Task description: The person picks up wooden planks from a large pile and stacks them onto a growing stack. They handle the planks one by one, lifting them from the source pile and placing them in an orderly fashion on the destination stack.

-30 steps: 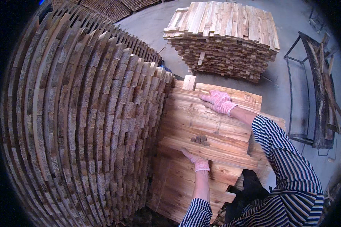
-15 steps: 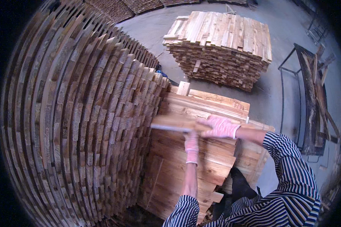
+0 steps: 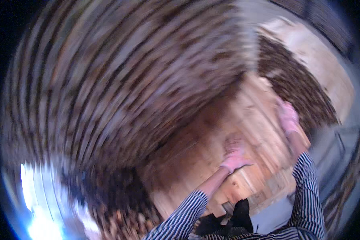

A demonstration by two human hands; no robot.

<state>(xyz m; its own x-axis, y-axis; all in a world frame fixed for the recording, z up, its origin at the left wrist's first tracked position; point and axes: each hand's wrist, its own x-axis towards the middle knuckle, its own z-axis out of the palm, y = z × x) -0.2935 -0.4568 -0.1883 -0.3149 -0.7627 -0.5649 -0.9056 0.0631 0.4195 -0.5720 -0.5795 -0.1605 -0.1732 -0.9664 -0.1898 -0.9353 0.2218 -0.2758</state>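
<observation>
The left hand, in a pink knitted glove, is over smooth, flat, pale-brown wooden boards, thumb spread from its fingers. The pink-gloved right hand is at the boards' right side; blur hides whether it grips. Leftward rises a tall, ridged stack of grey-brown planks; a pale-topped timber pile stands beyond.

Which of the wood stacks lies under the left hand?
The low middle stack: the pink-gloved left hand is over it. Neither the tall stack at left nor the upper-right stack lies under that hand.
</observation>
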